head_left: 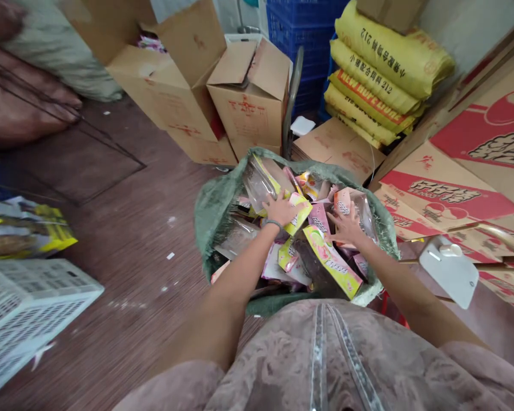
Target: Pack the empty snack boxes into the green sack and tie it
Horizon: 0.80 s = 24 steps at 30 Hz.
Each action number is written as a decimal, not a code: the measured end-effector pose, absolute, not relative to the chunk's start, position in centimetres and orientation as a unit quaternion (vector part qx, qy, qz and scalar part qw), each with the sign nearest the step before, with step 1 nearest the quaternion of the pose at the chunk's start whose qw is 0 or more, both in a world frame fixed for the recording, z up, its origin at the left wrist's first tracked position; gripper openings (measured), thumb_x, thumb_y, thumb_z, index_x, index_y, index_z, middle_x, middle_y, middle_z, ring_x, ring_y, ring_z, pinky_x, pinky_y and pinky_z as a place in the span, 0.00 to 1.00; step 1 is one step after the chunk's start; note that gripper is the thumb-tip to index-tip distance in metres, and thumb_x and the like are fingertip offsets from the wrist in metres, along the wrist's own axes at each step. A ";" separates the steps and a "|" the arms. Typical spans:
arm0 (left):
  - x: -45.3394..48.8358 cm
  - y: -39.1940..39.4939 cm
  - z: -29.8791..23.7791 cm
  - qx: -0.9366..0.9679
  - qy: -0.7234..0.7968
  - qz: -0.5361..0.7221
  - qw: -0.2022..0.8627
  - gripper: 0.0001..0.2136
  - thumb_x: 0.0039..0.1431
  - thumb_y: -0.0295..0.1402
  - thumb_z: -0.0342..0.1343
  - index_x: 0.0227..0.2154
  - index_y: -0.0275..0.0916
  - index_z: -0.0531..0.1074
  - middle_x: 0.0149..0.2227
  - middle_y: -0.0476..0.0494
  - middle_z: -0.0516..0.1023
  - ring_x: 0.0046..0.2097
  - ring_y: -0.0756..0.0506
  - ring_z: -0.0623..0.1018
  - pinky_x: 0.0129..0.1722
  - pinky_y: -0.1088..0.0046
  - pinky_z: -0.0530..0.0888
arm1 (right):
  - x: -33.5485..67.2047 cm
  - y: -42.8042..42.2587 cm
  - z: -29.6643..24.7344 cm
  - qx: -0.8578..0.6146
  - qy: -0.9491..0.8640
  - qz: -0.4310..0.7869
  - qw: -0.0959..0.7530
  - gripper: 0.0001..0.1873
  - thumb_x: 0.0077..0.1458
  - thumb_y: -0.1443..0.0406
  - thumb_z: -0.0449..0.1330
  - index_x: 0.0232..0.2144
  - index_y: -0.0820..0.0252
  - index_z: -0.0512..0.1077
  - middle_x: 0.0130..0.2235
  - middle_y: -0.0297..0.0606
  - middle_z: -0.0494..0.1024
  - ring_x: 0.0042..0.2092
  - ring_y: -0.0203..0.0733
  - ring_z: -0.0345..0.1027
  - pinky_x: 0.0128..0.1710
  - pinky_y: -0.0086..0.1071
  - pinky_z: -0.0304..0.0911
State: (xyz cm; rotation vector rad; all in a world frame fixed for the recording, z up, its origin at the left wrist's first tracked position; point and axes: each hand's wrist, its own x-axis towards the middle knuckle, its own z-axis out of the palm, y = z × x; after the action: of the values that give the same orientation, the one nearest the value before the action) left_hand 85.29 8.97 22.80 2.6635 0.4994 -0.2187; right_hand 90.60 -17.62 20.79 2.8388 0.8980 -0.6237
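A green woven sack [212, 211] stands open in front of me, full of several pink and yellow packets with clear plastic windows. My left hand [279, 208] lies palm down on a yellow packet [298, 212] near the sack's middle, fingers spread. My right hand [346, 226] rests with fingers spread on the pink packets [319, 219] beside it. A long yellow and pink packet [333, 261] lies at an angle just below my right wrist. Neither hand grips anything.
Open cardboard boxes [248, 97] stand behind the sack. Stacked yellow bags [381, 68] and flattened red-printed cartons [454, 188] fill the right. A white crate [29, 308] and yellow packets [21, 228] sit at left on the wooden floor. A white scraper-like tool [452, 271] lies at right.
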 end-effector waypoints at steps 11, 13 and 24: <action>86.3 5.5 13.8 0.974 0.156 -0.109 0.122 0.45 0.68 0.65 0.51 0.78 0.40 0.62 0.78 0.34 0.62 0.80 0.17 0.34 0.76 0.28 0.39 | 91.1 -17.5 12.2 0.928 0.230 -0.292 -0.020 0.64 0.58 0.35 0.68 0.82 0.44 0.40 0.83 0.33 0.33 0.75 0.92 0.04 0.69 0.91 0.32; 86.0 5.4 12.5 0.970 0.171 -0.113 0.130 0.46 0.68 0.60 0.54 0.80 0.36 0.54 0.77 0.32 0.64 0.81 0.20 0.34 0.77 0.31 0.40 | 91.4 -16.7 11.1 0.931 0.224 -0.288 -0.030 0.56 0.64 0.42 0.67 0.82 0.43 0.43 0.83 0.31 0.35 0.76 0.92 0.08 0.69 0.91 0.34; 85.7 6.1 17.1 0.959 0.248 -0.009 0.138 0.52 0.57 0.62 0.44 0.71 0.19 0.68 0.72 0.20 0.68 0.81 0.17 0.38 0.77 0.31 0.39 | 92.4 -15.9 16.2 0.930 0.250 -0.239 -0.122 0.41 0.67 0.49 0.67 0.76 0.50 0.64 0.83 0.34 0.42 0.80 0.80 0.28 0.75 0.80 0.40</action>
State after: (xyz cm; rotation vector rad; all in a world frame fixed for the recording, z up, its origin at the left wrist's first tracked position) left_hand 85.70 6.13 17.06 2.7727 0.7176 -0.0270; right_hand 92.38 -15.86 16.20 3.1744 0.8529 -0.8163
